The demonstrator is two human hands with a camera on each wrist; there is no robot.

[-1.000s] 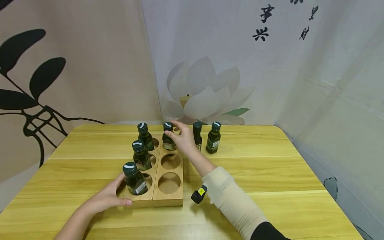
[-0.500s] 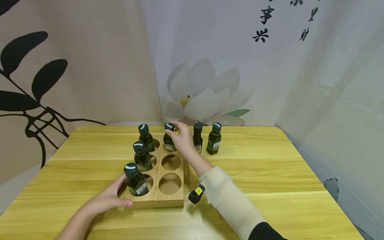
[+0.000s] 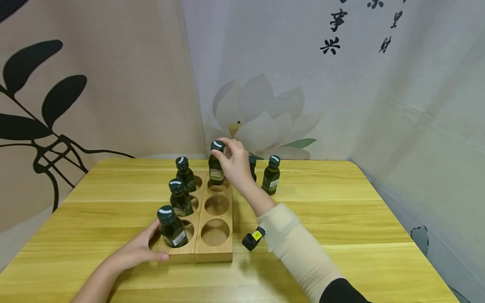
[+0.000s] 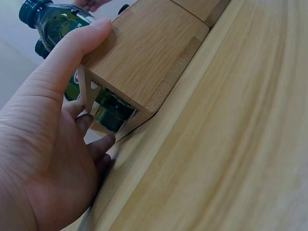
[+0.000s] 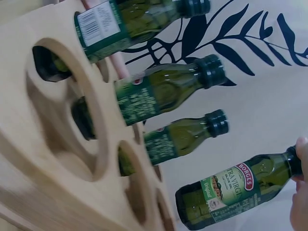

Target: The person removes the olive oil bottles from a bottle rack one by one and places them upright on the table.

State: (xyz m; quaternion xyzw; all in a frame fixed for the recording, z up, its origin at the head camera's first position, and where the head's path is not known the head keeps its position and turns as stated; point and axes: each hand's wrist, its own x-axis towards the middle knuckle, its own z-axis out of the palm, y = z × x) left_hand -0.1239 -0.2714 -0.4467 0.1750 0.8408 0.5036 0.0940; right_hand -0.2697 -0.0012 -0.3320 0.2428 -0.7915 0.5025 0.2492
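Observation:
My right hand (image 3: 238, 166) pinches a dark green olive oil bottle (image 3: 216, 171) near its cap, with its base just over the far hole of the rack's right row. Its "Borges" label faces the right wrist camera, where the bottle (image 5: 226, 190) shows whole below the cap. With my left hand (image 3: 138, 249) I grip the near left corner of the wooden bottle rack (image 3: 214, 257), thumb on the front face and fingers along the side. Three matching bottles stand in the left row: a near one (image 3: 172, 229), a middle one (image 3: 180, 202) and a far one (image 3: 185, 176).
To the right of the rack, another olive oil bottle (image 3: 271, 176) stands on the wooden table (image 3: 322, 219). Beside it is a slimmer dark bottle (image 3: 253, 165), partly hidden by my right hand. A printed cloth (image 3: 265, 50) hangs behind the table.
My right hand has raised the bottle up out of the far right hole. It now covers more of the slim bottle. The left hand keeps its place on the rack.

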